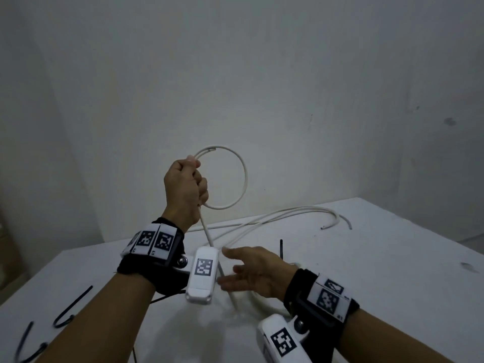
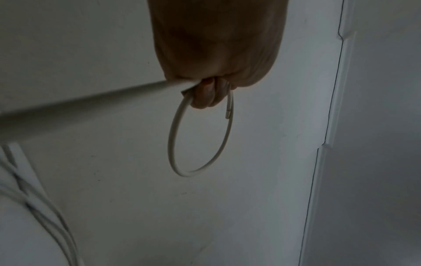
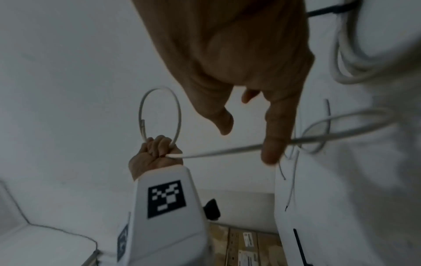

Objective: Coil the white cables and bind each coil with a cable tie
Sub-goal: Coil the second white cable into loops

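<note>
My left hand (image 1: pixel 186 187) is raised above the table and grips a white cable, holding one round loop (image 1: pixel 245 176) upright in its fist. The left wrist view shows that loop (image 2: pixel 175 135) hanging past the curled fingers (image 2: pixel 205 97), its cut end beside them. From the fist the cable's strand (image 1: pixel 207 237) slants down to the table. My right hand (image 1: pixel 256 271) is lower and to the right, fingers straight, and holds nothing. In the right wrist view its forefinger (image 3: pixel 273 144) lies against that strand (image 3: pixel 216 153); whether they touch I cannot tell.
More loose white cable (image 1: pixel 301 212) trails across the white table (image 1: pixel 379 284) towards the back right. A coiled white cable (image 3: pixel 348 63) with a black tie lies under my right wrist. Black cable ties (image 1: pixel 76 305) lie front left, one (image 1: pixel 281 248) mid-table. Walls stand close behind.
</note>
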{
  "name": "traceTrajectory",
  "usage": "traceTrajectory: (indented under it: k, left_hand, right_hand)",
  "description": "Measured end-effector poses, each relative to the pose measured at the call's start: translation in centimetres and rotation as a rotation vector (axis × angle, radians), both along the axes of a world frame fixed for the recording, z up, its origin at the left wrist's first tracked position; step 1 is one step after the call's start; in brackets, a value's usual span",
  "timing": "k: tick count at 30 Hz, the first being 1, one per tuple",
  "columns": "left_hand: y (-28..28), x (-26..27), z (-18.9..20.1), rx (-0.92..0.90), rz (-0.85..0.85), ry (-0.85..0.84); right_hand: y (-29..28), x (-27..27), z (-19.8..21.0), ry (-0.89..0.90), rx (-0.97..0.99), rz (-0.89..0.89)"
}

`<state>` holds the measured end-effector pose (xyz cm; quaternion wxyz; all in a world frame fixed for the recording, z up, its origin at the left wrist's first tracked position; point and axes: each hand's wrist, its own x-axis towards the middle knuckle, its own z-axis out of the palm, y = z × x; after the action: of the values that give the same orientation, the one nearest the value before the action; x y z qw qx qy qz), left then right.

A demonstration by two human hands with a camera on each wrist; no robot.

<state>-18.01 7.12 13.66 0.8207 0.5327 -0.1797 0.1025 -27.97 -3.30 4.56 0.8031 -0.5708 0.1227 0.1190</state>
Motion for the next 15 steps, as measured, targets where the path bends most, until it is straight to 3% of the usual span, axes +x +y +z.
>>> traceTrajectory:
  k: [4, 7, 10, 15]
  left_hand:
    - [1.5, -0.2, 0.7, -0.016, 0.029, -0.013]
    - [2.1, -0.7, 0.9, 0.014, 0.08, -0.042]
    - [2.5, -1.1, 0.9, 0.006, 0.109, -0.038]
    - [2.8, -1.7, 0.2, 0.019, 0.075, -0.001]
  right_hand:
    - [1.2, 0.4, 0.0, 0.039, 0.01, -0.121]
    - [1.9, -0.5, 0.1, 0.077, -0.123, -0.013]
    - [3.2, -1.8, -0.7, 0.001, -0.215, 0.02]
    - [4.8, -1.3, -1.3, 0.047, 0.182, -0.113]
